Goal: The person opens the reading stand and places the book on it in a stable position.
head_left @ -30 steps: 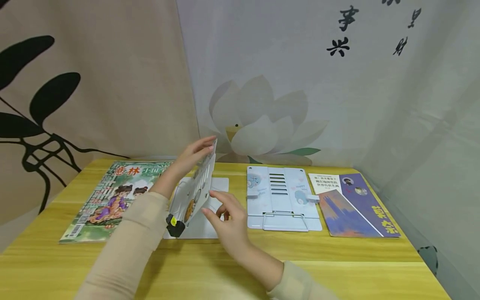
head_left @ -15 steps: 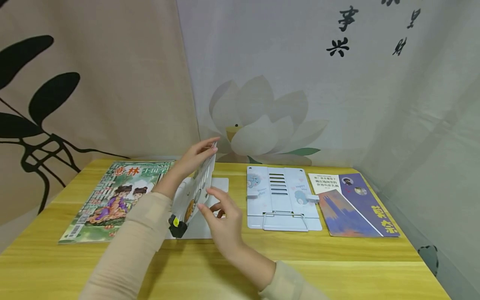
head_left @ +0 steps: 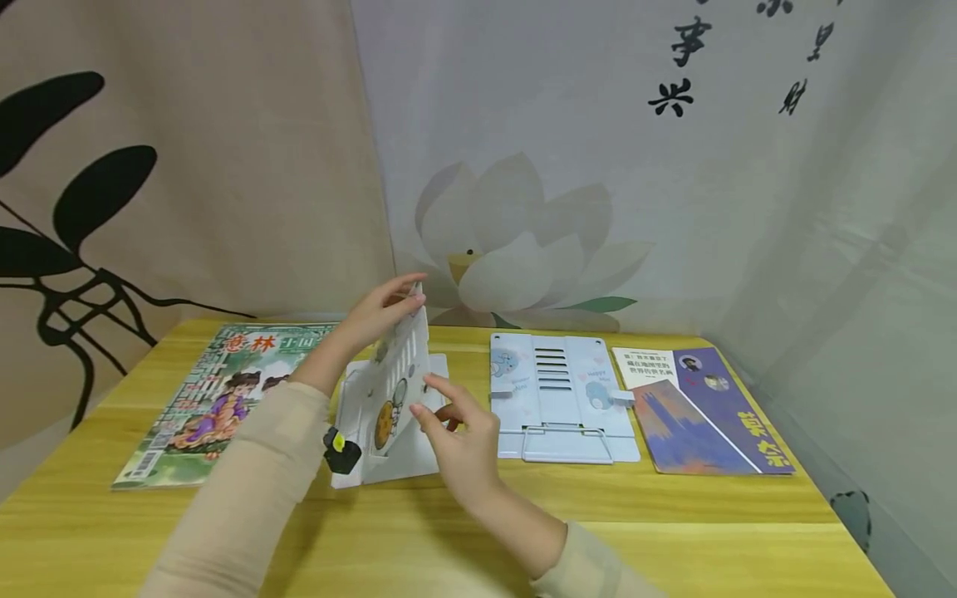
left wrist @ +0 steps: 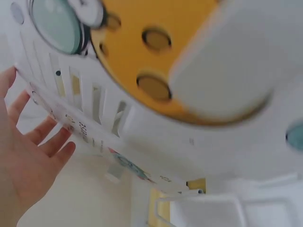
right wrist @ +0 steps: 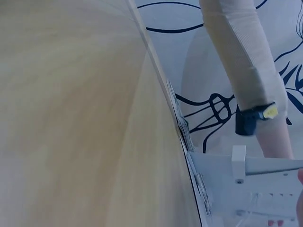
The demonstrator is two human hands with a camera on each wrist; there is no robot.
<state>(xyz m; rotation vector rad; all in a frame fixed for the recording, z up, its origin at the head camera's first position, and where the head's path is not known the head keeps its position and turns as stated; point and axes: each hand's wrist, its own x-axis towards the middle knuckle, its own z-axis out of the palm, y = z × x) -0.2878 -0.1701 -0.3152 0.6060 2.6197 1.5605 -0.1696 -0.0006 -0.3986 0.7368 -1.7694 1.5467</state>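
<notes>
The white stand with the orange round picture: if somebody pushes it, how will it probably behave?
The white stand is probably stiff: its raised panel looks straight, without sagging. Pushed near the top, that panel may fold, since it slants above a flat base. The base could slide on the smooth-looking table.

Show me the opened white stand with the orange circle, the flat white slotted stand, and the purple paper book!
Opened white stand with orange circle (head_left: 399, 370): head view, on its raised panel.
Flat white slotted stand (head_left: 555, 407): head view, just below its slots.
Purple paper book (head_left: 721, 407): head view, front cover.
</notes>
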